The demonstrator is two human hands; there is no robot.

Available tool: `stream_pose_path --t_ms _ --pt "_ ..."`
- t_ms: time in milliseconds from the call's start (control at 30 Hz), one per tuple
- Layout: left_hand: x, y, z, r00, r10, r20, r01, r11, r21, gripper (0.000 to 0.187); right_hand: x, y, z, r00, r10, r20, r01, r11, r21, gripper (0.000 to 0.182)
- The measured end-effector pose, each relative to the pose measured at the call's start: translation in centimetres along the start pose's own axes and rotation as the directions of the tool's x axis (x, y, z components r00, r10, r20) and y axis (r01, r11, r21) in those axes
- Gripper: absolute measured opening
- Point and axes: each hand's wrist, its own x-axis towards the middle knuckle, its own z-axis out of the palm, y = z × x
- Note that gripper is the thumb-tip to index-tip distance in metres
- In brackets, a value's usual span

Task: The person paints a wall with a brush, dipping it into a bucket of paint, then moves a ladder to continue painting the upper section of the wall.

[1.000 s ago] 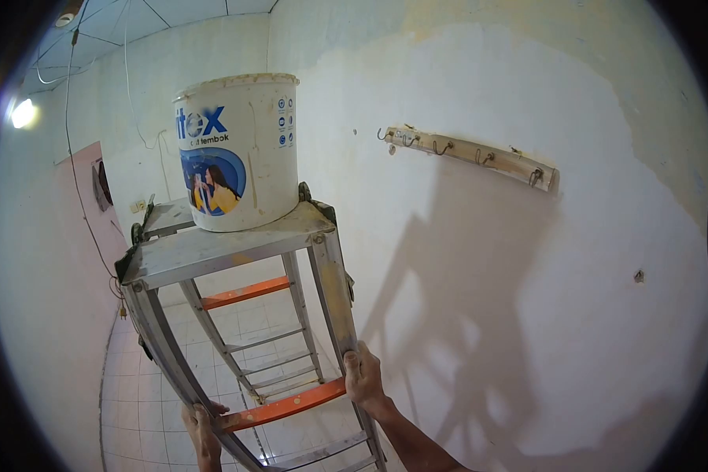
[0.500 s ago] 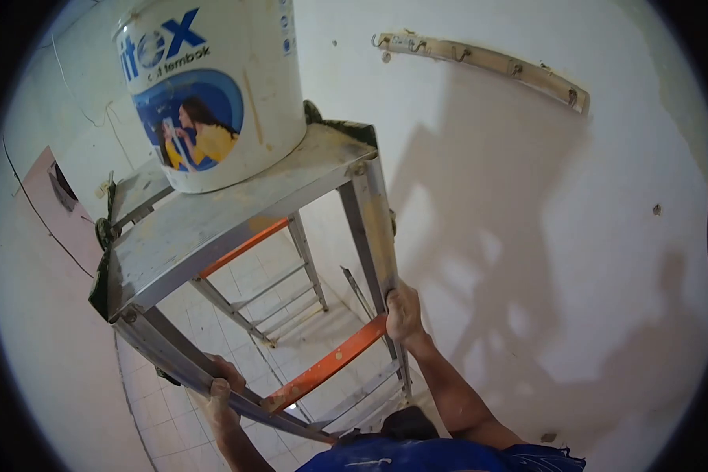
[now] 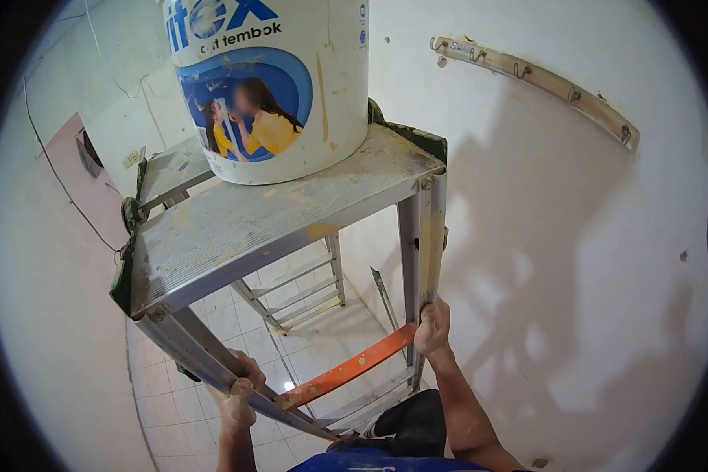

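A metal stepladder [image 3: 291, 275] stands before me, its flat top platform [image 3: 212, 236] spattered with paint. My left hand [image 3: 240, 393] is wrapped round the left side rail. My right hand [image 3: 433, 326] grips the right rail, beside the end of an orange step [image 3: 346, 368]. On the platform sits a white paint bucket [image 3: 342, 94] with a blue label; its top is cut off by the view. Below me, one of my legs [image 3: 417, 425] in dark cloth shows near the lower rungs.
A wooden hook rail [image 3: 543, 79] hangs on the white wall to the right, where shadows fall. Pale tiles [image 3: 212, 433] cover the floor. A cable [image 3: 63, 189] runs down the left wall near a pinkish opening. A thin metal strip [image 3: 389, 303] leans behind the ladder.
My view has shifted, so the ladder and bucket appear further right and larger. More of my leg shows below. Both hands keep their hold on the rails.
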Motion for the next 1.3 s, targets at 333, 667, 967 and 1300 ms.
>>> stream_pose_path --t_ms 333,667,967,1300 --pt "0.0 1.4 -0.7 0.993 -0.103 0.049 0.096 0.988 0.124 0.059 0.3 -0.4 -0.5 0.998 0.044 0.051 -0.045 0.998 0.035 0.076" --pt "0.3 9.1 0.4 0.854 -0.511 0.093 0.460 0.827 0.322 0.064 0.4 -1.2 -2.4 0.936 0.234 0.262 -0.257 0.965 0.056 0.080" --pt "-0.2 8.1 2.5 0.942 -0.272 -0.196 0.324 0.888 0.326 0.047 8.1 -8.7 -3.4 0.992 0.129 0.000 -0.129 0.991 0.035 0.067" --pt "2.4 11.2 2.2 0.917 -0.390 -0.079 0.390 0.843 0.370 0.029 28.1 -28.3 -3.7 0.957 0.137 0.254 -0.167 0.981 0.098 0.043"
